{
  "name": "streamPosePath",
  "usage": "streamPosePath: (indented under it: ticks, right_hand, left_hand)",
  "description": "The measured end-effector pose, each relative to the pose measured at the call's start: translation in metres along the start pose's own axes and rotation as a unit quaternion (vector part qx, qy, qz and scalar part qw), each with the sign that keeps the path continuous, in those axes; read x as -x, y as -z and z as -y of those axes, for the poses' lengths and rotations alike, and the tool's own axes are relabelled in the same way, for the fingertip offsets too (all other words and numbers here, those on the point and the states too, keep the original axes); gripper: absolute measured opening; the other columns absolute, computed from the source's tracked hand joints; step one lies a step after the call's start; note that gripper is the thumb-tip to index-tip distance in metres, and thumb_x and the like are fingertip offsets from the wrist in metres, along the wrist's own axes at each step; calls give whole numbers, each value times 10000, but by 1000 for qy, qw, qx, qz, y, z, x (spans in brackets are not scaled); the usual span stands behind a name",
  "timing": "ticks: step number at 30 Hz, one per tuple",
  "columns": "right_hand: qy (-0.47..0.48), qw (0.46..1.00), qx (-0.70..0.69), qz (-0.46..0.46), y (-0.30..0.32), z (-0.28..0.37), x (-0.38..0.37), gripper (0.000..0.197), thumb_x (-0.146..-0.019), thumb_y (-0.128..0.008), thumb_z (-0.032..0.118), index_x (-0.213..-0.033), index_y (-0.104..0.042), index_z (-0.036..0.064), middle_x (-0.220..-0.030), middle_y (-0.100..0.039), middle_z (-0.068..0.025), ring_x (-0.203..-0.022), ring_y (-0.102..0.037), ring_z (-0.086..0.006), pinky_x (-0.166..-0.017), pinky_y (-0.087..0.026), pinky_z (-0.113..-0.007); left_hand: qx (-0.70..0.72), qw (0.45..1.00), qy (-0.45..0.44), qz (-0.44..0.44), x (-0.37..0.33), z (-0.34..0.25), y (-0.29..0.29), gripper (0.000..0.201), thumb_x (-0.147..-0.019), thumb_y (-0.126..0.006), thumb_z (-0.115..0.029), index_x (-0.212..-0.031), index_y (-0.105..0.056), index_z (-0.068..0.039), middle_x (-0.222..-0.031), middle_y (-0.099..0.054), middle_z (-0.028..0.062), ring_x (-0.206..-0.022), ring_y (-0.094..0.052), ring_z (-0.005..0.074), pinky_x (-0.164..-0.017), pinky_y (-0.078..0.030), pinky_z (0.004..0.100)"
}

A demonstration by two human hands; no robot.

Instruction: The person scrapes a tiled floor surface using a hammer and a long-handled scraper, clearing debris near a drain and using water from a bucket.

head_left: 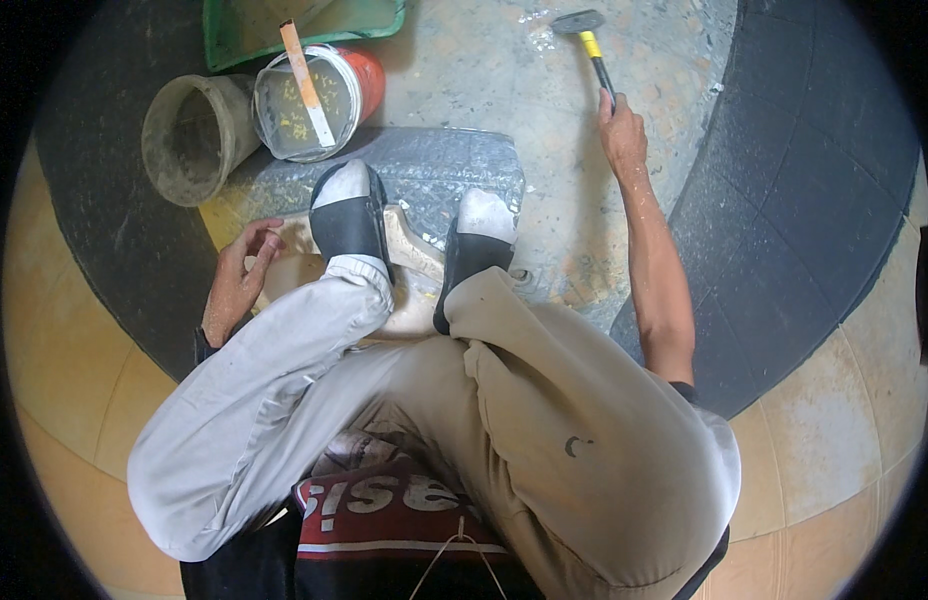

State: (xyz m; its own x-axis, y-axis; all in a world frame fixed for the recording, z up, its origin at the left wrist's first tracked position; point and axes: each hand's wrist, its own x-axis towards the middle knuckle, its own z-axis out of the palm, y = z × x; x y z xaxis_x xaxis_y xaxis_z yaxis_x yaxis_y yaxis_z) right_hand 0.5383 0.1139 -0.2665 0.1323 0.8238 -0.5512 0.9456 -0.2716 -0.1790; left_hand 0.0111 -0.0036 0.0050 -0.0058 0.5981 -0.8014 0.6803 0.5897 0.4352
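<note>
My right hand (624, 135) is closed round the black grip of a hammer (590, 45) with a yellow band. Its dark head points away from me, above the wet floor. My left hand (246, 270) is loosely curled with its fingers partly apart, at the left edge of a pale, curved, carved-looking piece (416, 250). The fingertips appear to touch that edge. My left foot (349, 215), in a black slipper, lies across the piece and hides part of it. The right foot (481, 235) is beside its right end.
A grey, spattered block (434, 155) lies beyond my feet. Behind it at the left stand a grimy bucket (164, 140) and a red-and-white bucket (369, 85) of cloudy water, with an orange-and-white bar (302, 80) across it. A green tray (219, 40) is farther back. Dark matting (784, 180) borders the floor.
</note>
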Motion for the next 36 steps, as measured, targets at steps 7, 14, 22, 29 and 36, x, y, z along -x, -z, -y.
streamPosePath:
  ticks: [7,14,22,29,36]
  right_hand:
    - [5,1000,13,11,9,8,4,543,-1088,-418,572,-1183,-630,82,-894,-731,-289,-892,-724,-502,-786,-576,-606]
    - [5,1000,18,5,12,2,-5,555,-1089,-409,579,-1178,-629,77,-908,-729,-297,-915,-723,-503,-792,-572,-608]
    - [35,998,48,9,-1,-9,-9,556,-1089,-415,569,-1187,-642,71,-933,-723,-312,-928,-710,-521,-829,-566,-604]
    - [8,1000,11,-11,2,-8,-6,549,-1089,-423,558,-1175,-639,61,-921,-725,-299,-919,-711,-517,-817,-565,-611]
    - [-39,999,16,-21,-9,-15,19,534,-1090,-423,555,-1157,-632,68,-892,-726,-304,-895,-715,-519,-789,-568,-613]
  left_hand:
    - [4,1000,2,-8,1,-2,-3,334,-1114,-556,-271,-1315,-622,-12,-1024,-712,117,-971,-641,181,-939,-515,345]
    - [20,1000,0,-7,1,-4,-2,336,-1112,-559,-273,-1319,-621,-15,-1027,-713,117,-988,-638,179,-960,-504,340]
    - [-2,1000,5,-5,1,-4,-2,337,-1109,-561,-274,-1318,-622,-17,-1009,-711,125,-964,-647,186,-938,-518,348]
    - [-11,1000,3,-7,-1,-8,-2,310,-1098,-567,-224,-1326,-620,-21,-1009,-737,130,-992,-702,194,-928,-526,345]
    - [6,1000,-1,-4,1,-5,-2,331,-1112,-552,-259,-1330,-620,-19,-1020,-707,114,-996,-647,184,-948,-514,350]
